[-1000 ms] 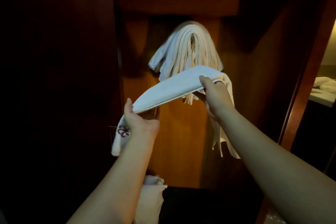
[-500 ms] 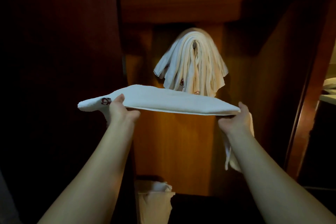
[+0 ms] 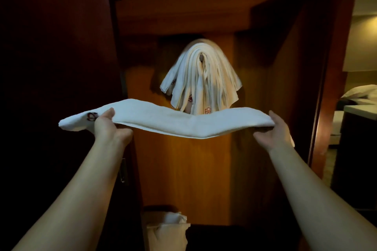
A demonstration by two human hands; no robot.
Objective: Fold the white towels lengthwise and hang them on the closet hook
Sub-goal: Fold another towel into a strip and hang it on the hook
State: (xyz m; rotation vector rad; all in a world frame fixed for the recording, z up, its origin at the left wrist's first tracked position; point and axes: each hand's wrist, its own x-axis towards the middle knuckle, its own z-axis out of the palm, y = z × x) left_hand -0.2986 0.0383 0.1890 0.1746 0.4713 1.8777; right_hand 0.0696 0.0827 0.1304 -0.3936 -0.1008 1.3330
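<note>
A white towel [image 3: 173, 121], folded into a long strip, stretches level between my hands in front of the closet. My left hand [image 3: 109, 126] grips it near its left end, where a red emblem shows. My right hand [image 3: 274, 131] holds the right end, thumb on top, with a bit of cloth hanging behind the wrist. Above and behind the strip, several folded white towels [image 3: 201, 81] hang in a bunch over the closet hook [image 3: 202, 59], whose tip peeks out at the top of the bunch.
A wooden shelf [image 3: 183, 9] crosses the closet above the hook. A dark closet door [image 3: 57, 67] stands at the left. White cloth [image 3: 169, 228] sits in a bin on the closet floor. At the right, a doorway shows a bed [image 3: 361, 93] and a counter.
The towel was tilted up to the right a second ago. My hands have spread apart and levelled it into a flat strip below the hanging bunch.
</note>
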